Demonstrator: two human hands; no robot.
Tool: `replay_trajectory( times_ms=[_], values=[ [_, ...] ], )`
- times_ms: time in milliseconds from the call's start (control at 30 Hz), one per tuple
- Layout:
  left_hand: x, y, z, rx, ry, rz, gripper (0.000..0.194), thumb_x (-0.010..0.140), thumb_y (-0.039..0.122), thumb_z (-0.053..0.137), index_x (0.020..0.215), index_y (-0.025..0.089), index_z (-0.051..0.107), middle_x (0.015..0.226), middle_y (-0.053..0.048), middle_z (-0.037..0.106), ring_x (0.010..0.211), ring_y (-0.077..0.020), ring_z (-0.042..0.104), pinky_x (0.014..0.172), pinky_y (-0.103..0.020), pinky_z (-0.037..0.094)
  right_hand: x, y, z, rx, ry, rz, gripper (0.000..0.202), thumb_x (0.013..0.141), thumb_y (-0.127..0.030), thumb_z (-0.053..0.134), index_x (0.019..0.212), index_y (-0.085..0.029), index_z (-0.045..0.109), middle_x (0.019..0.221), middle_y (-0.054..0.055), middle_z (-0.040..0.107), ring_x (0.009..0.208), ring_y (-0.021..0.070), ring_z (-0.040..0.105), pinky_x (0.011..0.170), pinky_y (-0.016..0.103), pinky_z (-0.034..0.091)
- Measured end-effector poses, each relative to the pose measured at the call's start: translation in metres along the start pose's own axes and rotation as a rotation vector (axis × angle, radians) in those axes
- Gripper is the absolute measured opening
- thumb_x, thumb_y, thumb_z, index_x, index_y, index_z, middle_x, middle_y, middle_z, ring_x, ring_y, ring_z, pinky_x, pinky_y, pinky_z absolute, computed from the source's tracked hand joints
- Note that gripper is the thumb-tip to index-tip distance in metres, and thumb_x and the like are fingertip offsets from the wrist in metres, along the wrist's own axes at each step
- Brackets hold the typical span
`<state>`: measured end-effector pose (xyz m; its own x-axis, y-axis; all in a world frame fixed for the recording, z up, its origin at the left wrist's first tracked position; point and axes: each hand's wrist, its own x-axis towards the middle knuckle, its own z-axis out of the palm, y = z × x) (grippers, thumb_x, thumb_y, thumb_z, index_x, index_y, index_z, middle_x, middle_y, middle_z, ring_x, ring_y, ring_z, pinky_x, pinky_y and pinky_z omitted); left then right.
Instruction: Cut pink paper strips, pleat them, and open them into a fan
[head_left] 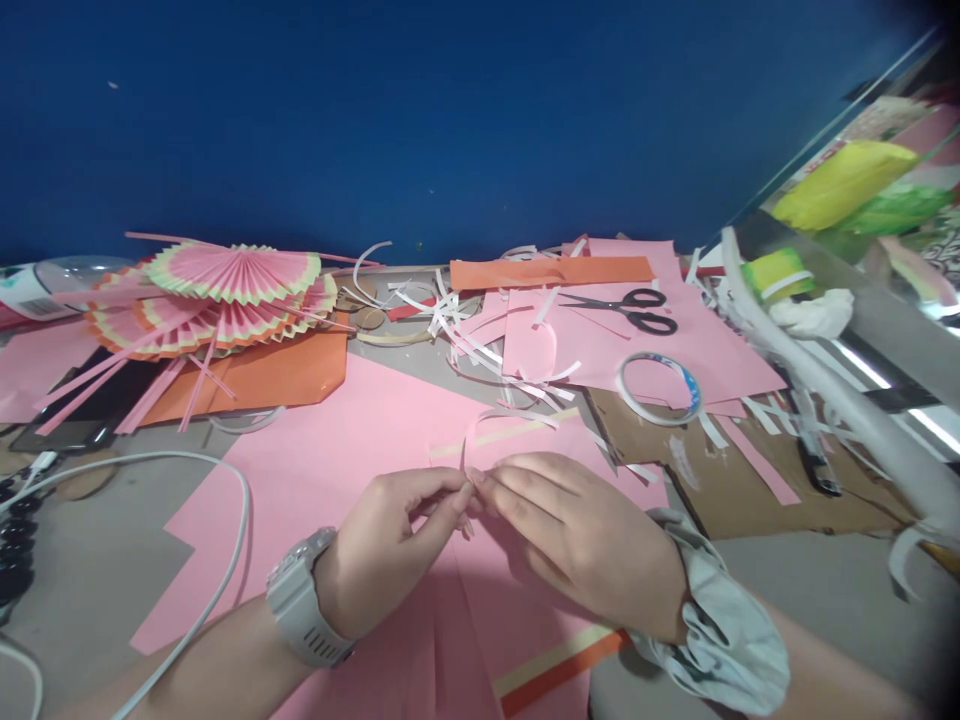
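Nearest, pink paper (322,450) spreads over the grey counter (97,550), one part edged with cream and orange bands (562,668); lying flat beneath the wrists, it likely gives the fingers a level surface to work over. The left hand (397,545), below a grey watch (306,605), has thumb and forefinger pinched together on a thin curling strip (472,440), probably to control so slight a piece. The right hand (574,530), wearing a pale scrunchie (712,630), brings its fingertips against the same spot, perhaps to steady it; its thumb is hidden, so I cannot tell whether it grips. The strip's loop rises just beyond the fingertips.

Farther right, a cutter (817,460) lies on brown cardboard (727,490), which may shield the counter from its blade. Beyond, a tape roll (625,395) and black scissors (626,308) rest on pink sheets (705,350), the scissors' handles pointing right, seemingly for easy reach. At far left, pleated fans (240,272) overlap, perhaps stacked to save room. Behind everything stands a blue panel (450,120).
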<state>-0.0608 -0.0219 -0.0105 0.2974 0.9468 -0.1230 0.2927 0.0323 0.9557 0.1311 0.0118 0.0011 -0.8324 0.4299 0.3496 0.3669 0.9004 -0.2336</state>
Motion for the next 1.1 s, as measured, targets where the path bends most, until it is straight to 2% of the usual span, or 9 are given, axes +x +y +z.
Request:
replay_trajectory(
  times_ms=[333,733,1100],
  values=[
    [-0.0009,0.0014,0.0009,-0.051,-0.030,0.035,0.015,0.084,0.012,0.046,0.080,0.016,0.060,0.074,0.000,0.063,0.070,-0.0104,0.058,0.066,-0.018,0.045,0.0007,-0.0026,-0.0020,0.166,0.012,0.041,0.033,0.081,-0.010,0.042,0.113,-0.011,0.052,0.095,0.010,0.062,0.093,0.0190,0.054,0.084,0.037,0.048],
    [-0.0005,0.0025,-0.0009,-0.023,-0.036,0.043,0.023,0.090,0.024,0.042,0.082,0.016,0.062,0.076,-0.001,0.065,0.073,-0.0117,0.059,0.069,-0.019,0.045,-0.0005,-0.0003,-0.0024,0.165,0.027,0.046,0.033,0.080,-0.010,0.044,0.112,-0.009,0.053,0.101,0.011,0.061,0.095,0.0202,0.053,0.086,0.038,0.047],
    [0.0004,0.0032,-0.0019,-0.008,-0.043,0.031,0.025,0.090,0.026,0.042,0.083,0.016,0.064,0.076,-0.002,0.066,0.074,-0.0128,0.061,0.070,-0.021,0.045,-0.0002,-0.0011,-0.0026,0.169,0.015,0.066,0.035,0.082,-0.012,0.042,0.116,-0.013,0.051,0.100,0.009,0.061,0.095,0.0198,0.053,0.085,0.039,0.047]
  ],
)
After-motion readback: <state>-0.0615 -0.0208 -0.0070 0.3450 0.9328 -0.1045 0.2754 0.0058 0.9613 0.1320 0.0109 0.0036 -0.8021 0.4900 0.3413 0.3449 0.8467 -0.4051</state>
